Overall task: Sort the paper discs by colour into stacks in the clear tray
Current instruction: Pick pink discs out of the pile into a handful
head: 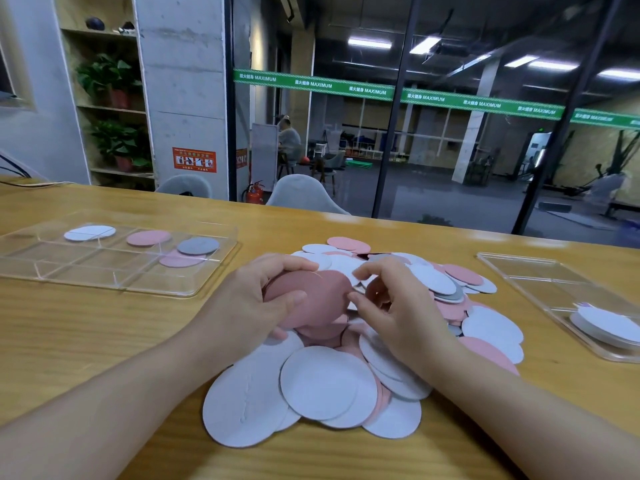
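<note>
while the left hand (256, 299) fingers clamp a pink disc stack (308, 299), the right hand (391, 306) should pinch only pink discs from the pile (346, 358), squaring edges first.

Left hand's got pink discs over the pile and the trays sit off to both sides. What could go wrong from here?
1. The left hand grips several pink discs; carried to the left tray, some may slip.
2. In that tray a grey disc overlaps a pink disc, so colours may mix.
3. The loose pile may scatter under the forearms.
</note>
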`<state>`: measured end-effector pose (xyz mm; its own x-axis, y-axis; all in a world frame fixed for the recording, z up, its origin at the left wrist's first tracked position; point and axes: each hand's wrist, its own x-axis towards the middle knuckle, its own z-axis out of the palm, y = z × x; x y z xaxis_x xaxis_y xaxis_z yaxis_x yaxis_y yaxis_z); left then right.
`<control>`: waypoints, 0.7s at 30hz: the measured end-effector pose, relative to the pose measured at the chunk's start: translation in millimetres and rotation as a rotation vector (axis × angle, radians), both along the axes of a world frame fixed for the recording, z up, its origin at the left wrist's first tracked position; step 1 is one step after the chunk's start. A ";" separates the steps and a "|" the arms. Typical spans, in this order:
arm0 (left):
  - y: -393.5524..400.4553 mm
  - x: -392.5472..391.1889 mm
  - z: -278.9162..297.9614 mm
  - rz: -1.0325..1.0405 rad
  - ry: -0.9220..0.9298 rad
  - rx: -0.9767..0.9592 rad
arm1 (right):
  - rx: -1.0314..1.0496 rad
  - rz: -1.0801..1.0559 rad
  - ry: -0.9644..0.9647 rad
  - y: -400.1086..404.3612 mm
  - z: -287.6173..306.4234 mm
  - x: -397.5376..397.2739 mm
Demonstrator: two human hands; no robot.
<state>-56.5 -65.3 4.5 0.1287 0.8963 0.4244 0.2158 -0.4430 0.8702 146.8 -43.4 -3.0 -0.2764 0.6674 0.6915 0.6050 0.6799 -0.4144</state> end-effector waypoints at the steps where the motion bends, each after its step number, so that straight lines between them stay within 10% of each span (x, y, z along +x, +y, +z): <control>1: 0.2 -0.6 0.4 0.004 -0.002 -0.005 | -0.033 -0.021 -0.010 0.4 1.4 1.1; 12: 0.7 -1.0 1.1 0.006 0.038 -0.026 | -0.154 0.131 0.046 -8.1 3.0 -9.0; 21: -0.3 -3.0 5.0 0.112 0.000 -0.037 | -0.189 0.098 -0.468 4.3 5.8 0.6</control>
<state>-59.5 -65.5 9.5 0.0271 0.9201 0.3906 0.2623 -0.3836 0.8855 147.4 -39.1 2.8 -0.5950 0.7240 0.3489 0.6920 0.6823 -0.2357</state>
